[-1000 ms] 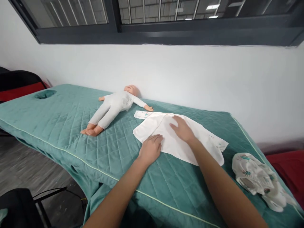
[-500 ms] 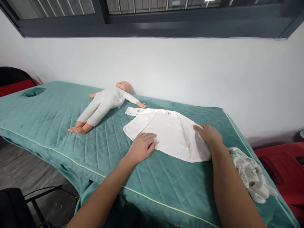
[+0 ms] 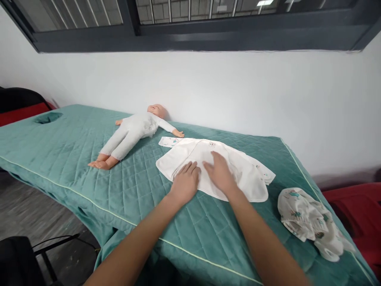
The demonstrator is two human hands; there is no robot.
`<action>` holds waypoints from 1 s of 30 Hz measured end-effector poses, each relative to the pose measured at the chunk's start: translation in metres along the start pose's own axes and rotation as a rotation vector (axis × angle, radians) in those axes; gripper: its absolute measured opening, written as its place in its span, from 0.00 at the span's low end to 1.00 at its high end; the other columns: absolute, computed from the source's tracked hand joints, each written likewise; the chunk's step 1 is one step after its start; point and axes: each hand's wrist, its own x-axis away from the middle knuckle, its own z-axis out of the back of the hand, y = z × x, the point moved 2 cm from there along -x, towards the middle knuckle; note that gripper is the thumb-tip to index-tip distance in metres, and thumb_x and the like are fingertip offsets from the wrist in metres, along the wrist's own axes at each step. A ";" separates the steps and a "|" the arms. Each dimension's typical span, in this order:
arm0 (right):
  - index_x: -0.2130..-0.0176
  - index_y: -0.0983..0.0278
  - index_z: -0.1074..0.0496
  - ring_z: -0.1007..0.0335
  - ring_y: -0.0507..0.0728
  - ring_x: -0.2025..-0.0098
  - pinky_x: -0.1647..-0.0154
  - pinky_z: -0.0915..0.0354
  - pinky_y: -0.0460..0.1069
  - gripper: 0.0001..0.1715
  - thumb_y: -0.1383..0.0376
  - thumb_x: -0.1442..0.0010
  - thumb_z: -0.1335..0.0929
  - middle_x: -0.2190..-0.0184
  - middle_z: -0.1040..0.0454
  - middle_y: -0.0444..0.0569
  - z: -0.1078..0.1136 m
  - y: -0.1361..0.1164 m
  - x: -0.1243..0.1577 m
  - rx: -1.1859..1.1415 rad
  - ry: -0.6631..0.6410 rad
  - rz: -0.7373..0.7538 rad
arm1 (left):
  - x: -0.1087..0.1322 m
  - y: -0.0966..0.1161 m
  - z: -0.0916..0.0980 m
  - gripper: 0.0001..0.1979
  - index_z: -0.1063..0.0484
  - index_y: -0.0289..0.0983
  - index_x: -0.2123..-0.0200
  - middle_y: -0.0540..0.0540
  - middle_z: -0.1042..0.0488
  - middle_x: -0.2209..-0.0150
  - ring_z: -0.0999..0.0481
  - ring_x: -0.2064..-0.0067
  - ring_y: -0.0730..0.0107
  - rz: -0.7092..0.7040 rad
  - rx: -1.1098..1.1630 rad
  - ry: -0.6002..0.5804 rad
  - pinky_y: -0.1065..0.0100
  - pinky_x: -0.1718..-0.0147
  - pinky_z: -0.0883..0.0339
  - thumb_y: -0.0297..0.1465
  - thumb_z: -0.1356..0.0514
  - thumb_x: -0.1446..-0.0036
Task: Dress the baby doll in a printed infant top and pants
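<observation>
A white baby top with patterned sleeves lies spread out on the green quilted cover, its small printed label near the far edge. My left hand rests on the lower left of the top, fingers stretched out and lying on the cloth. My right hand is over the middle of the top, thumb and fingers apart, holding nothing. Whether its fingertips touch the cloth I cannot tell. Left of the top a baby doll in a white body lies on its back, one arm reaching towards the top's left sleeve.
A crumpled patterned white cloth lies near the right edge of the bed. The bed has a face hole at its left end. A white wall and dark window frame stand behind. Red seats are at the right.
My right hand has let go of the top's right side and moved left to its middle. The right sleeve now shows, spread outward. My left hand has shifted slightly right.
</observation>
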 end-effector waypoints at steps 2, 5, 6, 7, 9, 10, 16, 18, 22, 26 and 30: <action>0.35 0.77 0.40 0.46 0.67 0.30 0.31 0.49 0.61 0.35 0.56 0.31 0.40 0.33 0.38 0.68 -0.019 -0.011 0.004 0.112 -0.105 -0.031 | -0.018 0.001 -0.009 0.23 0.33 0.28 0.39 0.36 0.35 0.33 0.37 0.31 0.55 0.048 -0.011 -0.041 0.55 0.32 0.44 0.31 0.56 0.29; 0.32 0.80 0.44 0.52 0.67 0.27 0.29 0.54 0.60 0.39 0.55 0.30 0.41 0.30 0.45 0.68 -0.024 -0.003 0.003 0.224 -0.159 -0.131 | -0.052 -0.004 -0.019 0.27 0.39 0.26 0.34 0.36 0.40 0.31 0.42 0.29 0.54 0.127 -0.008 -0.105 0.56 0.31 0.47 0.35 0.57 0.29; 0.32 0.80 0.45 0.53 0.67 0.27 0.28 0.54 0.59 0.40 0.54 0.30 0.42 0.30 0.46 0.68 -0.022 0.003 0.001 0.241 -0.162 -0.168 | -0.063 -0.007 -0.021 0.28 0.41 0.25 0.33 0.35 0.42 0.30 0.45 0.28 0.54 0.146 -0.008 -0.126 0.57 0.30 0.48 0.36 0.57 0.29; 0.32 0.81 0.46 0.54 0.67 0.27 0.28 0.54 0.58 0.41 0.53 0.30 0.42 0.30 0.46 0.69 -0.019 0.007 -0.001 0.254 -0.163 -0.201 | -0.072 -0.009 -0.023 0.29 0.42 0.24 0.33 0.34 0.44 0.29 0.47 0.27 0.55 0.155 -0.005 -0.147 0.57 0.30 0.49 0.36 0.58 0.29; 0.32 0.83 0.47 0.56 0.67 0.26 0.28 0.54 0.57 0.41 0.53 0.30 0.43 0.29 0.47 0.70 -0.014 0.013 -0.003 0.266 -0.148 -0.256 | -0.086 -0.015 -0.024 0.31 0.45 0.24 0.31 0.32 0.48 0.28 0.50 0.26 0.55 0.162 0.008 -0.170 0.57 0.30 0.49 0.37 0.58 0.29; 0.32 0.83 0.47 0.56 0.68 0.26 0.28 0.54 0.58 0.42 0.54 0.30 0.43 0.29 0.48 0.71 -0.012 0.013 -0.004 0.267 -0.130 -0.277 | -0.091 -0.017 -0.024 0.31 0.46 0.26 0.31 0.33 0.51 0.27 0.50 0.26 0.54 0.165 0.016 -0.165 0.56 0.30 0.49 0.38 0.57 0.30; 0.32 0.82 0.49 0.64 0.73 0.25 0.29 0.52 0.62 0.41 0.57 0.33 0.40 0.27 0.62 0.75 -0.009 0.009 -0.001 0.229 0.031 -0.292 | -0.102 -0.028 -0.017 0.28 0.41 0.28 0.33 0.32 0.45 0.29 0.45 0.29 0.47 0.164 0.002 0.000 0.49 0.34 0.44 0.31 0.51 0.34; 0.31 0.79 0.50 0.64 0.74 0.25 0.30 0.51 0.64 0.41 0.57 0.34 0.40 0.26 0.67 0.72 -0.009 0.010 0.000 0.222 0.060 -0.297 | -0.104 -0.029 -0.016 0.24 0.36 0.29 0.38 0.31 0.35 0.34 0.43 0.30 0.49 0.156 -0.005 0.018 0.46 0.35 0.43 0.28 0.52 0.35; 0.31 0.76 0.49 0.59 0.77 0.27 0.32 0.49 0.66 0.41 0.57 0.34 0.39 0.26 0.71 0.69 -0.008 0.012 0.000 0.230 0.079 -0.301 | -0.108 -0.030 -0.018 0.23 0.36 0.32 0.37 0.32 0.32 0.36 0.40 0.31 0.49 0.171 0.004 -0.023 0.43 0.38 0.40 0.30 0.53 0.32; 0.32 0.78 0.47 0.61 0.77 0.26 0.31 0.50 0.66 0.39 0.58 0.34 0.40 0.26 0.69 0.70 -0.008 0.010 0.000 0.262 0.075 -0.277 | -0.110 -0.033 -0.023 0.27 0.42 0.31 0.33 0.32 0.36 0.34 0.37 0.34 0.47 0.216 0.005 -0.082 0.45 0.39 0.39 0.34 0.55 0.31; 0.36 0.79 0.40 0.55 0.69 0.27 0.30 0.51 0.61 0.31 0.62 0.31 0.44 0.29 0.50 0.71 -0.012 0.003 -0.002 0.277 -0.058 -0.142 | -0.109 -0.030 -0.027 0.27 0.41 0.29 0.33 0.30 0.38 0.33 0.37 0.33 0.48 0.201 -0.001 -0.115 0.48 0.37 0.40 0.34 0.57 0.30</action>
